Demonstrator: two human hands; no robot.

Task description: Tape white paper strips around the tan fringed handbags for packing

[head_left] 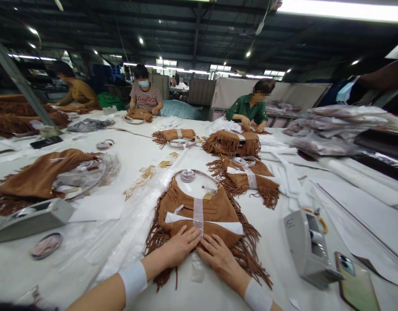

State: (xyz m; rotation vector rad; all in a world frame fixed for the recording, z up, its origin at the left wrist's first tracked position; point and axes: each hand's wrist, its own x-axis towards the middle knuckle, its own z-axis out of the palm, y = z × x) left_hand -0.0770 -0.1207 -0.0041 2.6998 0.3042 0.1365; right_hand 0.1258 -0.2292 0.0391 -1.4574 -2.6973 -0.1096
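Observation:
A brown fringed handbag (225, 207) lies flat on the white table in front of me. Its strap (205, 175) curves around the top edge. Down the bag's middle runs a translucent plastic strip (198, 211), crossing over white paper (233, 226). My left hand (181, 246) rests on the lower edge left of the strip, fingers stretched out. On the other side, my right hand (220, 258) lies with fingers extended, its tips close to the left fingertips at the strip's lower part. A clear plastic tail (197, 270) shows below the bag between my wrists.
Grey tape dispensers stand at left (33, 220) and right (307, 246), with a phone (357, 280) at lower right. More fringed bags (50, 172) lie around. A tag row (149, 172) sits left of centre. Three people work across the table; plastic-wrapped packs (344, 123) are piled right.

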